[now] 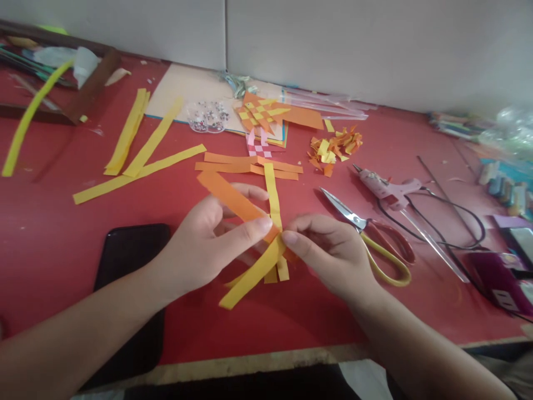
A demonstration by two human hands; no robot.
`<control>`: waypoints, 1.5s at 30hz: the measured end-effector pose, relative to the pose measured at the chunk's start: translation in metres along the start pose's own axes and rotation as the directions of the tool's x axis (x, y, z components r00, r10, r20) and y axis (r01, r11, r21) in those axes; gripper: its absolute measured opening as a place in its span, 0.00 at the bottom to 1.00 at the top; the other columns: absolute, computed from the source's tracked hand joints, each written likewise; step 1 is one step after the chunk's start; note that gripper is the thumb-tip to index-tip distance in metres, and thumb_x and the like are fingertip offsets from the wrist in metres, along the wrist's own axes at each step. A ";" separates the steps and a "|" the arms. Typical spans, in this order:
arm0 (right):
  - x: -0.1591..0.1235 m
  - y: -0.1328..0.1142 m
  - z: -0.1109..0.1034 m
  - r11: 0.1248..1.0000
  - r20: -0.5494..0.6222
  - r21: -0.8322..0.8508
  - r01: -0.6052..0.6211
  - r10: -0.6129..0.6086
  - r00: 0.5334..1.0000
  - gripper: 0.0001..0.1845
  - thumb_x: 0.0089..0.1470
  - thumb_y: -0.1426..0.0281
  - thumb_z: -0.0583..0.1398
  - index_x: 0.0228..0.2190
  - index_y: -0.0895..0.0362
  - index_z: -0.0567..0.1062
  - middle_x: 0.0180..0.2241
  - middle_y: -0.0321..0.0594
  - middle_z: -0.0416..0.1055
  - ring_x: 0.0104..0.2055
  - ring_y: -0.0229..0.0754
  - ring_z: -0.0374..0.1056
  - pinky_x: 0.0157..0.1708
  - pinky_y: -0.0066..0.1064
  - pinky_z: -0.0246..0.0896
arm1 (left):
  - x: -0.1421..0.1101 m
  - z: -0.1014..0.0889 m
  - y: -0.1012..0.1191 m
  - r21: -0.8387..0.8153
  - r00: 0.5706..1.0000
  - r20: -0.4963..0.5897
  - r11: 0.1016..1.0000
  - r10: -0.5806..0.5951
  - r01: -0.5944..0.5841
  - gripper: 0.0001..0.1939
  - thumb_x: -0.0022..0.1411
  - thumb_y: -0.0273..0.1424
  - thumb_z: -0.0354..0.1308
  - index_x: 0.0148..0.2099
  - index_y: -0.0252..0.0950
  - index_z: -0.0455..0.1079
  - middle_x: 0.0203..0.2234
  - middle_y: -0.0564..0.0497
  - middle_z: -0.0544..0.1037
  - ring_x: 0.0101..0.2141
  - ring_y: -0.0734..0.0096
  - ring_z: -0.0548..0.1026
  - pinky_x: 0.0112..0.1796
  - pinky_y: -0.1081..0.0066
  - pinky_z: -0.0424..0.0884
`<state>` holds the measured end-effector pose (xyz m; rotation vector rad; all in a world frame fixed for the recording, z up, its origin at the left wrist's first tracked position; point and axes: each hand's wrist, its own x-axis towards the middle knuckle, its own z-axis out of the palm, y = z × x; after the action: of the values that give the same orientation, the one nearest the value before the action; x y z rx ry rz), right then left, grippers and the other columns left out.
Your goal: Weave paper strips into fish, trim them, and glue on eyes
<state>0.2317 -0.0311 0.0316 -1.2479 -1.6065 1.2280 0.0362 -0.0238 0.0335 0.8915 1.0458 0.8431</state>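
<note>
Between my two hands, orange and yellow paper strips cross each other. My left hand (pixel 225 230) pinches the orange paper strip (pixel 233 197) with its thumb on top, near the crossing. My right hand (pixel 327 250) has thumb and forefinger closed on the right side of that crossing, where a yellow paper strip (pixel 254 275) slants down to the left. Exactly how the strips interlace is hidden by the fingers. Another yellow strip (pixel 272 191) runs upward behind the crossing. Just beyond lie loose orange strips (pixel 229 166) on the red table.
Scissors (pixel 366 225) and a glue gun (pixel 389 189) with its cord lie right of my right hand. A black phone (pixel 129 255) is under my left forearm. Yellow strips (pixel 129 133), paper scraps (pixel 337 145), a woven paper piece (pixel 260 114) and a wooden tray (pixel 94 83) sit farther back.
</note>
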 end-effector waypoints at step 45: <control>0.004 0.014 -0.007 0.937 -0.005 0.201 -0.286 0.293 0.956 0.24 0.56 0.50 0.61 0.22 0.57 0.72 0.16 0.31 0.65 0.15 0.30 0.57 0.12 0.23 0.49 | -0.003 0.003 0.002 -0.009 0.995 0.095 1.000 0.012 -0.011 0.07 0.60 0.33 0.64 0.37 0.39 0.68 0.30 0.56 0.75 0.33 0.72 0.80 0.30 0.76 0.80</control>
<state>0.2405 -0.0248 0.0202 -1.4013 -1.2688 1.4993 0.0380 -0.0262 0.0372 0.9225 0.9546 0.8068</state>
